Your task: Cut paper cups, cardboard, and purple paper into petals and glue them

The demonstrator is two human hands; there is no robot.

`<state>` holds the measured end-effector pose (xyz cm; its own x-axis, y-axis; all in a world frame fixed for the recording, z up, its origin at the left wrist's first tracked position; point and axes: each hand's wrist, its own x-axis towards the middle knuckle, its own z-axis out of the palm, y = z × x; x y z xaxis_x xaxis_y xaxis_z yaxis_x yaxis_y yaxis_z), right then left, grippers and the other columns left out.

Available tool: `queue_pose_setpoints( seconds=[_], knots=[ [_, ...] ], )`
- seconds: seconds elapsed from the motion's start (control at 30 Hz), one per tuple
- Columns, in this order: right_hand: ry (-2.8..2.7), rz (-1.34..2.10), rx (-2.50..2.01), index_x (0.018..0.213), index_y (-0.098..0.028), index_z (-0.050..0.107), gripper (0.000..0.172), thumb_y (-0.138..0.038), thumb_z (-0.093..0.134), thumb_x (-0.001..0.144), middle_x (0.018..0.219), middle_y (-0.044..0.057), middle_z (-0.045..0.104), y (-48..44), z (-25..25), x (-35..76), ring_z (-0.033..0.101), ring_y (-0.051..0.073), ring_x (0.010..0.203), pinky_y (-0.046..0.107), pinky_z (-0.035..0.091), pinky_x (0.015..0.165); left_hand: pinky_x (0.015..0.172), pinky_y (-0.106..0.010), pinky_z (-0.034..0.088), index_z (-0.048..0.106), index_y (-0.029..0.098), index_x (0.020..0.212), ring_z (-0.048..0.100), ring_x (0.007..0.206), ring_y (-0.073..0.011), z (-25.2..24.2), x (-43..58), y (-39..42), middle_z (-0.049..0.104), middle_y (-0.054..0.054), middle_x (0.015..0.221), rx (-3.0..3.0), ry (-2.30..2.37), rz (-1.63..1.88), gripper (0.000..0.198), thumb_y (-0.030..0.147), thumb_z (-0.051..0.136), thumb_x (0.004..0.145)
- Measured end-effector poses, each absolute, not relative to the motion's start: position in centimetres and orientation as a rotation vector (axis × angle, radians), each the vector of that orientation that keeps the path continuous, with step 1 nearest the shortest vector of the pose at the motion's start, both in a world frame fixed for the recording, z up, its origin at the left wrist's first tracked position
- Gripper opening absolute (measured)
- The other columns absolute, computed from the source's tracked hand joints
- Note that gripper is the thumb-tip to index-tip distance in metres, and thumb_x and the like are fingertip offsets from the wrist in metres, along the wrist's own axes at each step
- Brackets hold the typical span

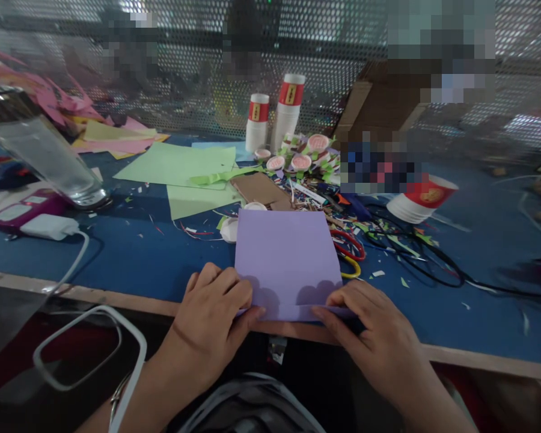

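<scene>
Both hands [211, 316] [375, 328] tight on purple paper [284, 249], scissor handles [361, 249] close beside it, brown cardboard [262, 191] just beyond

The far side is closed off by a perforated screen [184, 66], through which blurred shapes are dimly seen. The blue table [130, 252] is bordered on its near side by a pale strip [478, 359].

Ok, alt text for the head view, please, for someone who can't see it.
A person's left hand and right hand pinch the near edge of a purple paper sheet at the front of a blue table. Beyond it are green paper, a brown piece of card and two stacks of paper cups, with a clear tumbler at the left.
</scene>
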<state>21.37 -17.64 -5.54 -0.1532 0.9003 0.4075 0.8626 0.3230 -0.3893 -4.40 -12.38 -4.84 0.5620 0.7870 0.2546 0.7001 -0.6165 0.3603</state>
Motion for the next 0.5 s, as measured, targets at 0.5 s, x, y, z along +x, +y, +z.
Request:
queue_pose_setpoints(
  seconds=[0.5],
  knots=[
    [-1.945,-0.067,-1.688,0.096,-0.023,0.059,0.013,-0.036,0.059,0.1,0.081,0.001,0.06,-19.1,-6.5,22.8,0.056,0.021,0.077,0.035,0.04,0.074,0.073,-0.039,0.029,0.051,0.02,0.078,0.042,0.083,-0.0231,-5.2,-4.8,-12.1,0.056,-0.003,0.082,2.586,1.212,0.642,0.025,0.031,0.057,0.1]
  ],
)
